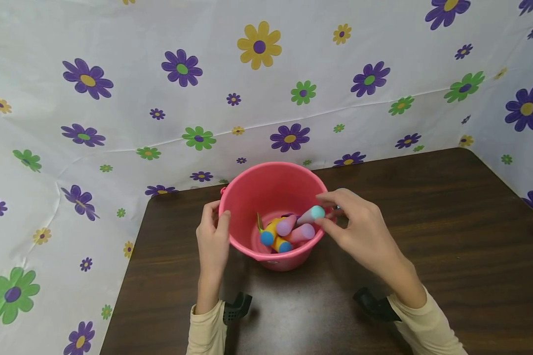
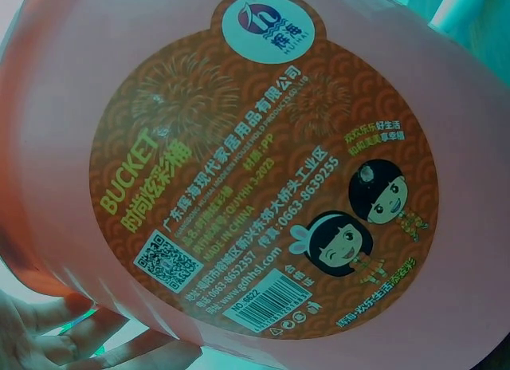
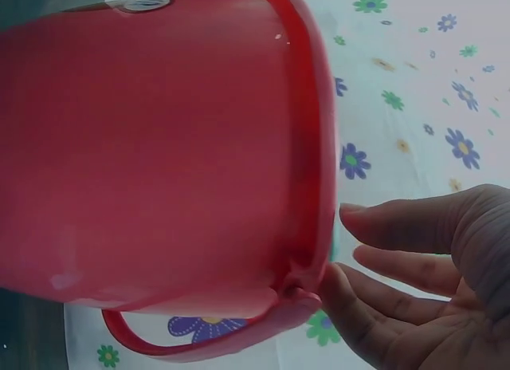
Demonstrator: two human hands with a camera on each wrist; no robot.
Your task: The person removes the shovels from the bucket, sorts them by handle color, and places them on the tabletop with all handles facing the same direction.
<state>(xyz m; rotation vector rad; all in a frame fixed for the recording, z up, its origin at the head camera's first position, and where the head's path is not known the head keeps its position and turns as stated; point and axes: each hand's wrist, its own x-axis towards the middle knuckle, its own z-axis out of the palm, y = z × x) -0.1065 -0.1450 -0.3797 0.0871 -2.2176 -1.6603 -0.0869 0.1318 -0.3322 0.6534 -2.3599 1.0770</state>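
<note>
left hand [image 1: 214, 240]: fingers gripping bucket [image 1: 266, 190] rim | right hand [image 1: 365, 229]: fingers narrowly parted at teal-tipped tube [image 1: 310, 215], cannot tell if pinching | yellow tubes [image 1: 272, 228] in bucket

The round, pink plastic bucket [image 1: 271, 190] looked smooth and softly glossy; its round, brown printed label [image 2: 263, 171] looked flat and smooth. The grey cylinder with a mint end [image 1: 311, 214] looked matt. The dark brown, wood-grained table [image 1: 431, 231] had a smooth sheen. The white, flower-printed sheet [image 1: 257, 103] was creased, and the beige sleeves [image 1: 206, 330] were matt cloth.
</note>
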